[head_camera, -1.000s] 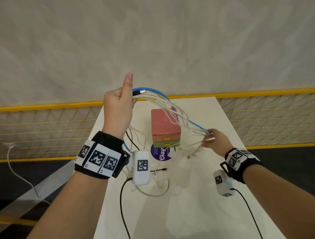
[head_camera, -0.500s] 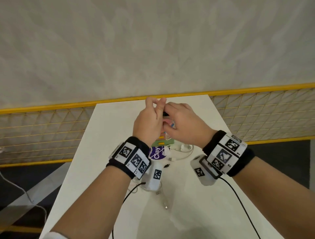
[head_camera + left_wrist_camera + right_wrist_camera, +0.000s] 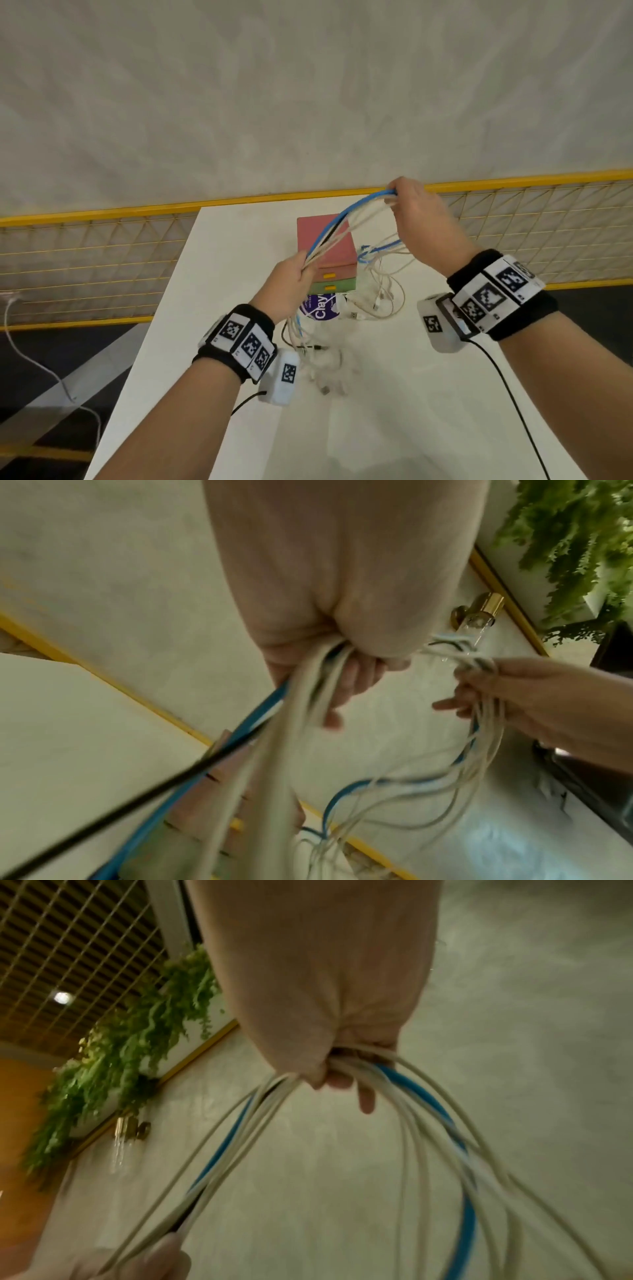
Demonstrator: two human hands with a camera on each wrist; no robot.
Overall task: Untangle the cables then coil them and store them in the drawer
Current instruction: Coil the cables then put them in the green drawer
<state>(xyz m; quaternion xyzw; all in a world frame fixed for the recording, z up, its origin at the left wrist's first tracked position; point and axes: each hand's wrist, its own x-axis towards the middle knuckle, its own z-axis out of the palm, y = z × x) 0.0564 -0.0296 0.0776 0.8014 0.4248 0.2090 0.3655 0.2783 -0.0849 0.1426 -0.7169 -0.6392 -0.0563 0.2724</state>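
Observation:
A bundle of white, blue and black cables (image 3: 346, 226) arches in the air between my two hands. My left hand (image 3: 291, 277) grips the lower end of the bundle (image 3: 318, 674) above the table, just in front of the small drawer box (image 3: 325, 246). My right hand (image 3: 414, 212) is raised higher at the far right and grips the other end of the bundle (image 3: 363, 1066). Loose cable ends (image 3: 376, 291) hang from both hands onto the white table (image 3: 219, 274). The box has a pink top, a pink drawer and a green drawer, both closed.
A purple round label (image 3: 320, 306) lies in front of the box. More white cable ends (image 3: 325, 373) lie on the table near my left wrist. A yellow mesh railing (image 3: 85, 260) runs behind and beside the table. A white cable (image 3: 41, 363) trails on the floor at left.
A second ago my left hand held the bundle high and my right low. The hands then met over the box, and now the right is raised and the left is low.

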